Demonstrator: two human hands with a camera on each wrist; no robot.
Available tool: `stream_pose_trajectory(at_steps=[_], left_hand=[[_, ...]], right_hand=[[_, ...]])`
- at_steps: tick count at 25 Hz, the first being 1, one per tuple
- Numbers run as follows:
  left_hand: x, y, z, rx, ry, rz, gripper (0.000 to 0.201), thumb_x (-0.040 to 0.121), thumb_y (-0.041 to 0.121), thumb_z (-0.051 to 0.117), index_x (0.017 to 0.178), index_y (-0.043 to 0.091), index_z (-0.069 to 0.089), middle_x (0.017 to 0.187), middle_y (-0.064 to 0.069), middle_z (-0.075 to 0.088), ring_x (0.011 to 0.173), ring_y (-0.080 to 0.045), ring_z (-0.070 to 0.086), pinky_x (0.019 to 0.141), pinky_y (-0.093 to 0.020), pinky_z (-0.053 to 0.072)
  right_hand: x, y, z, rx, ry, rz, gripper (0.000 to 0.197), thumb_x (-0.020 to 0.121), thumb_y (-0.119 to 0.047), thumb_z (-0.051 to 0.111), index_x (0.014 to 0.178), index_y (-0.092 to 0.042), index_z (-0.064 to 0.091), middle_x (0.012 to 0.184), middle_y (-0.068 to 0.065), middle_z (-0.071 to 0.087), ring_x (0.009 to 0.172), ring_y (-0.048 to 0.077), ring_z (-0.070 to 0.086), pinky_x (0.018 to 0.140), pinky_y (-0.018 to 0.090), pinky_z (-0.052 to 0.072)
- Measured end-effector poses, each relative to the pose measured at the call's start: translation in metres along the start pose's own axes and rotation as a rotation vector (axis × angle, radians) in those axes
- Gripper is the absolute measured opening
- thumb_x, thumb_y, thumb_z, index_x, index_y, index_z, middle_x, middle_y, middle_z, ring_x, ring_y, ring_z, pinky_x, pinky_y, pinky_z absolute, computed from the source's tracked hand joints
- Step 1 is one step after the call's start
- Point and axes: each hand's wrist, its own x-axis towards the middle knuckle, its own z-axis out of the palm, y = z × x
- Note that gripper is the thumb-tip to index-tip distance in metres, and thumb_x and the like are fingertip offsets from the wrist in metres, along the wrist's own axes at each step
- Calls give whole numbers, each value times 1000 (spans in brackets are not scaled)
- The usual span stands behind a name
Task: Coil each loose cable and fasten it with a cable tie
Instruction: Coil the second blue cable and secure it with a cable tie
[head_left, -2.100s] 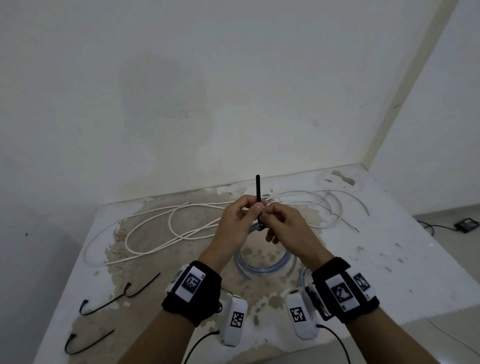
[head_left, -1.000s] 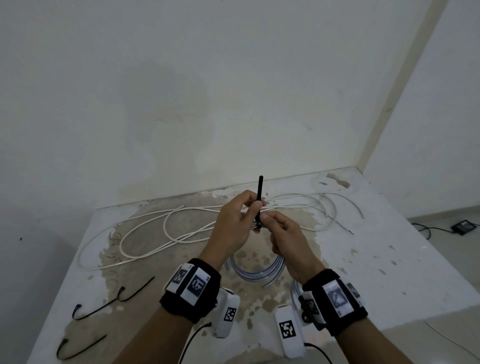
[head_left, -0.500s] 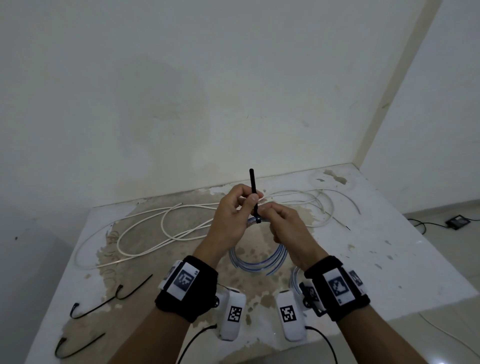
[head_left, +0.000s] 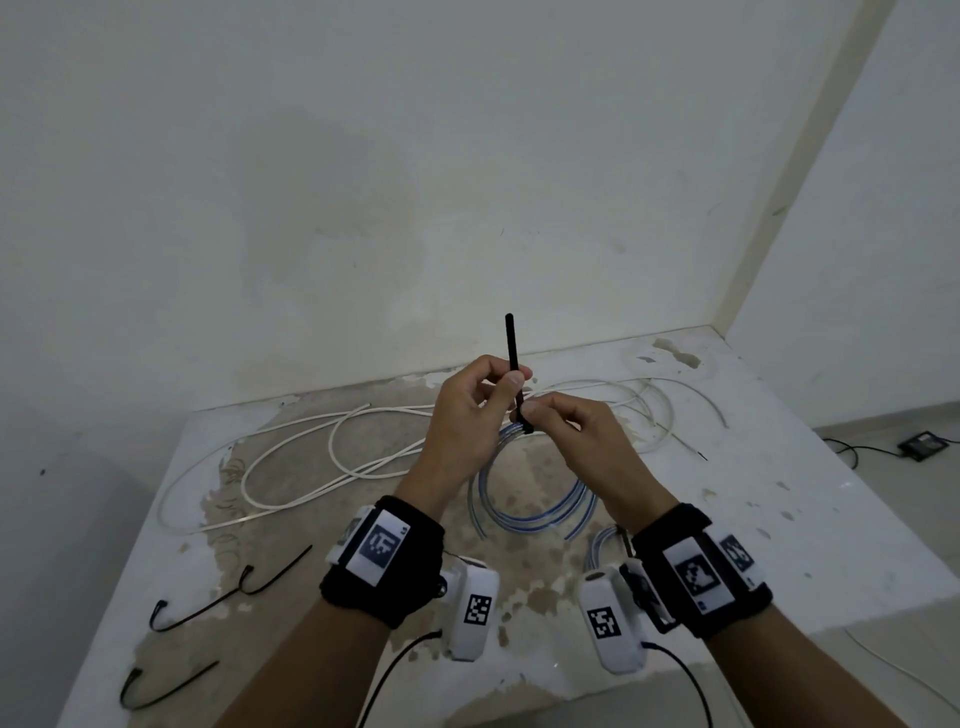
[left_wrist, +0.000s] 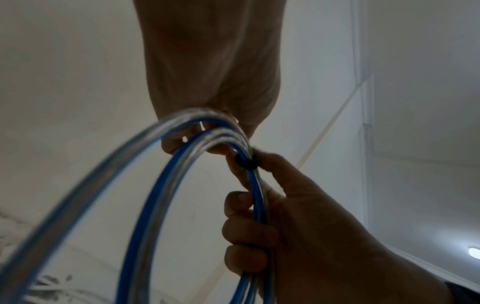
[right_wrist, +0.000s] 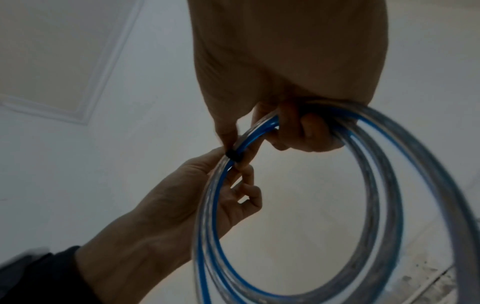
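A blue-and-clear cable coil hangs above the table from both hands. A black cable tie is wrapped round the top of the coil, its tail pointing straight up. My left hand pinches that tail between thumb and forefinger. My right hand grips the coil with curled fingers and holds it beside the tie's head. The right wrist view shows the tie head snug on the coil, with the left hand pinching there.
A long loose white cable sprawls over the far half of the table. Two spare black ties lie at the near left. Another blue coil lies under my right wrist. A wall stands close behind; the floor drops off at right.
Both hands stay together at the tie above the table. The tie's tail has tilted slightly left, and the coil hangs a little more open below the hands.
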Motion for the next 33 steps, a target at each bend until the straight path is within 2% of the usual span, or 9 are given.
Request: stream_pose_trajectory(at_steps=[2, 4, 9, 12, 15, 21, 27, 30, 33], left_hand=[[-3, 3, -5, -23, -8, -13, 14, 97, 13, 58, 93, 5, 69, 86, 11, 72, 73, -6, 64, 69, -20, 52], [-5, 4, -9, -14, -13, -4, 13, 95, 12, 60, 91, 7, 72, 75, 12, 72, 70, -5, 64, 68, -15, 49], [-11, 2, -10, 98, -56, 43, 11, 90, 15, 68, 89, 7, 76, 71, -1, 71, 69, -13, 69, 75, -30, 59], [-12, 0, -9, 117, -54, 59, 14, 89, 17, 70, 88, 4, 76, 70, -6, 72, 68, -16, 71, 75, -33, 60], [-13, 1, -7, 62, -37, 33, 12, 88, 17, 71, 85, 6, 76, 69, -5, 73, 67, -16, 72, 74, -35, 60], [-12, 7, -4, 125, -20, 99, 14, 88, 19, 70, 86, 7, 76, 75, -3, 74, 69, -13, 72, 74, -37, 60], [-13, 12, 0, 256, 15, 291, 17, 88, 23, 68, 86, 8, 76, 76, 1, 71, 71, -13, 67, 67, -28, 55], [-16, 0, 1, 261, 4, 264, 11, 90, 19, 69, 89, 11, 76, 79, 5, 70, 73, -9, 66, 67, -23, 53], [-24, -20, 3, 255, -126, 98, 25, 93, 29, 64, 117, 23, 67, 103, 11, 66, 90, -1, 63, 74, -13, 48]], right_hand=[[-1, 6, -1, -48, 15, -29, 12, 91, -26, 71, 86, -18, 78, 88, -1, 74, 93, 15, 68, 86, 27, 52], [-3, 14, -3, -185, 86, -86, 7, 88, -30, 74, 87, -25, 78, 84, -8, 67, 86, 6, 63, 76, 23, 45], [-17, 29, 3, -568, 303, -247, 10, 84, -40, 73, 89, -31, 76, 85, -10, 52, 73, 3, 54, 57, 19, 41], [-19, 31, 9, -592, 351, -298, 25, 85, -45, 61, 91, -28, 77, 86, -13, 59, 74, 2, 58, 59, 20, 47], [-21, 31, 14, -521, 381, -348, 18, 87, -37, 62, 94, -23, 72, 85, -14, 66, 79, 7, 63, 69, 28, 54], [-14, 31, 14, -697, 437, -414, 17, 86, -35, 59, 86, -20, 68, 82, -10, 68, 82, 8, 55, 74, 30, 43], [-6, 31, 14, -648, 428, -393, 15, 83, -32, 60, 79, -18, 60, 76, -8, 63, 76, 12, 51, 70, 30, 39], [-10, 42, 8, -613, 287, -355, 12, 88, -33, 62, 83, -22, 61, 79, -12, 63, 76, 11, 56, 74, 32, 43], [-12, 52, -6, -282, 248, -143, 9, 92, -18, 68, 86, -15, 63, 81, -4, 67, 78, 11, 64, 73, 28, 49]])
